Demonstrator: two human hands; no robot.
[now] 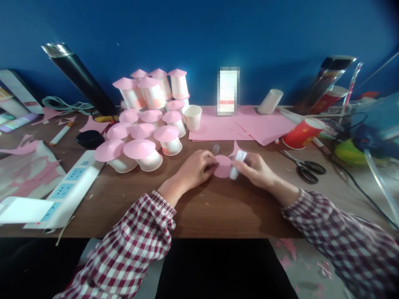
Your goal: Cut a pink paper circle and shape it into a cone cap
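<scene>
A round pink paper disc (pixel 223 167) lies on the brown table between my hands. My left hand (pixel 199 166) rests at its left edge, fingers curled and closed on the rim. In my right hand (pixel 254 168) a white glue stick (pixel 237 165) is gripped, its lower end over the disc's right side. The contact between glue and paper is blurred. Just behind the disc sits a small clear cap (pixel 216 148), with a pointed pink scrap (pixel 236 148) to its right.
Several paper cups with pink cone tops (pixel 139 148) stand at left. A plain cup (pixel 192 117), pink sheets (pixel 218 126) and a lit phone (pixel 228 91) are behind. Black scissors (pixel 307 169) and a red cup (pixel 304 133) lie right; a power strip (pixel 67 189) lies left.
</scene>
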